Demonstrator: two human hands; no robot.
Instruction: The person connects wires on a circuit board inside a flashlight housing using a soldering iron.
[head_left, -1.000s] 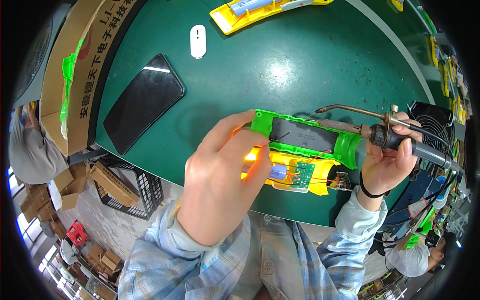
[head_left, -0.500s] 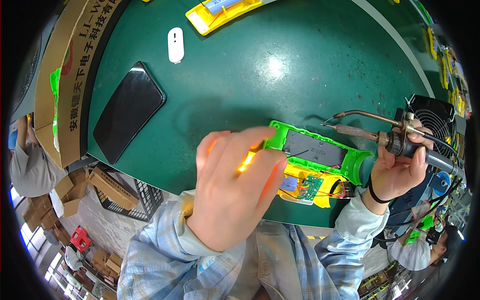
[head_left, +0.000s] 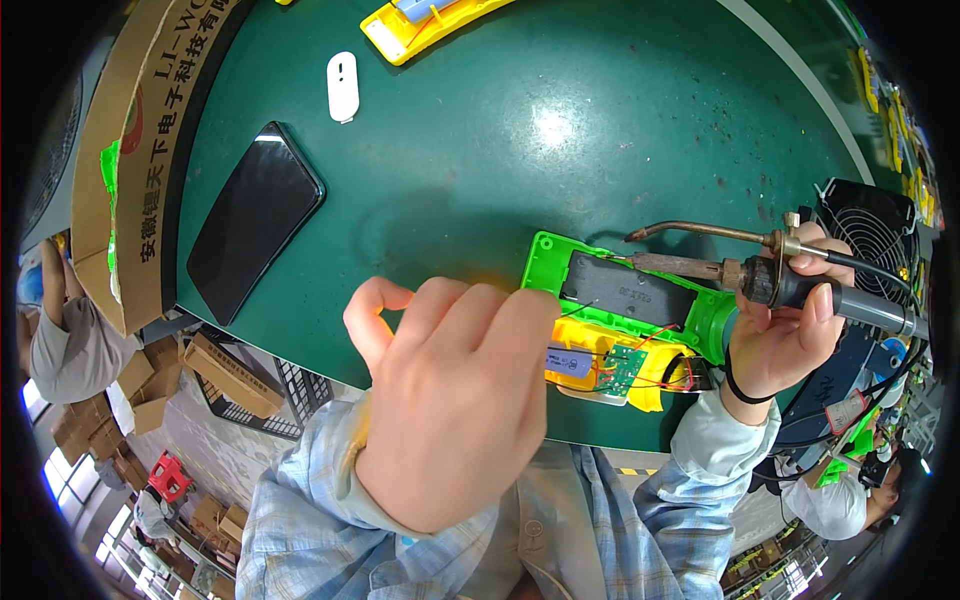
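My right hand [head_left: 778, 340] grips a soldering iron [head_left: 692, 267] with a thin curved metal tube [head_left: 690, 228] fixed alongside it. The iron's tip lies over a green plastic half-shell [head_left: 544, 268], near the upper edge of its dark inner plate [head_left: 632, 297]. Below it sits a yellow shell [head_left: 650, 395] with a blue-violet battery cell [head_left: 568, 362], a green circuit board [head_left: 622, 370] and red and black wires. My left hand [head_left: 450, 400] is at the left end of both shells, fingers curled down. Whatever the fingertips hold is hidden behind the hand.
A black phone [head_left: 258, 225] and a white oval piece [head_left: 343, 87] lie on the green table. Another yellow shell [head_left: 405, 35] is at the far edge. A cardboard box [head_left: 150, 150] stands left, a black fan [head_left: 865, 225] right. Other people [head_left: 75, 325] are beyond the table.
My right hand has moved the iron left, bringing its tip over the green shell. My left hand has shifted lower, its fingers now curled, uncovering more of the battery.
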